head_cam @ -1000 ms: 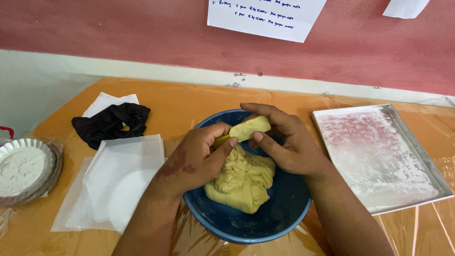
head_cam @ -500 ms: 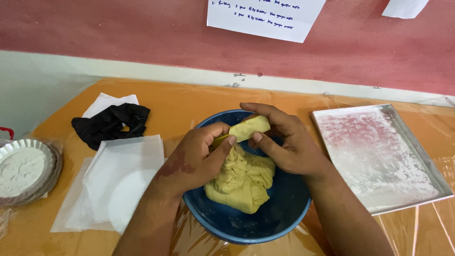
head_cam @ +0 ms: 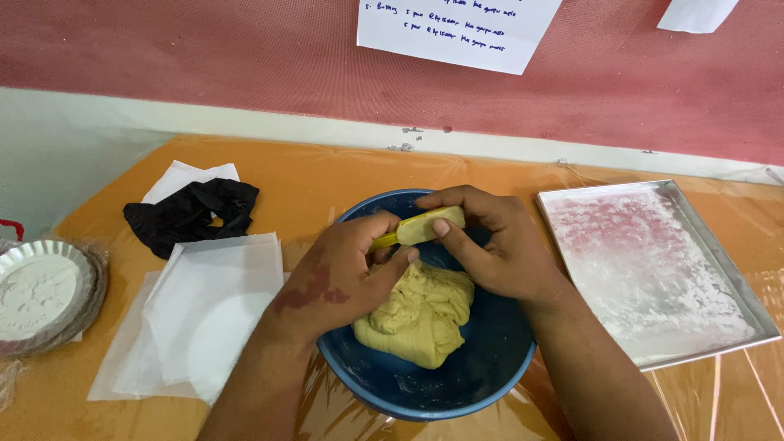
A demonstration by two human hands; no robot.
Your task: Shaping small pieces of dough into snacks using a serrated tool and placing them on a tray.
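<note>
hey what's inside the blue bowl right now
A lump of yellow dough lies in the blue bowl. Both hands cover its upper part and the bowl's far side.

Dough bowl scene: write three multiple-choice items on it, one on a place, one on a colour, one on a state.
1. Where does the floured metal tray lie?
A. to the right of the blue bowl
B. inside the bowl
C. under the black cloth

2. What colour is the dough lump in the bowl?
A. white
B. pale yellow
C. brown

3. How is the small dough piece held?
A. it lies loose on the table
B. the right hand alone holds it
C. both hands pinch it above the bowl

Answers: 1 A, the tray sits right of the bowl, apart from it. 2 B, the lump is pale yellow. 3 C, the left hand and right hand hold it with their fingers.
</note>
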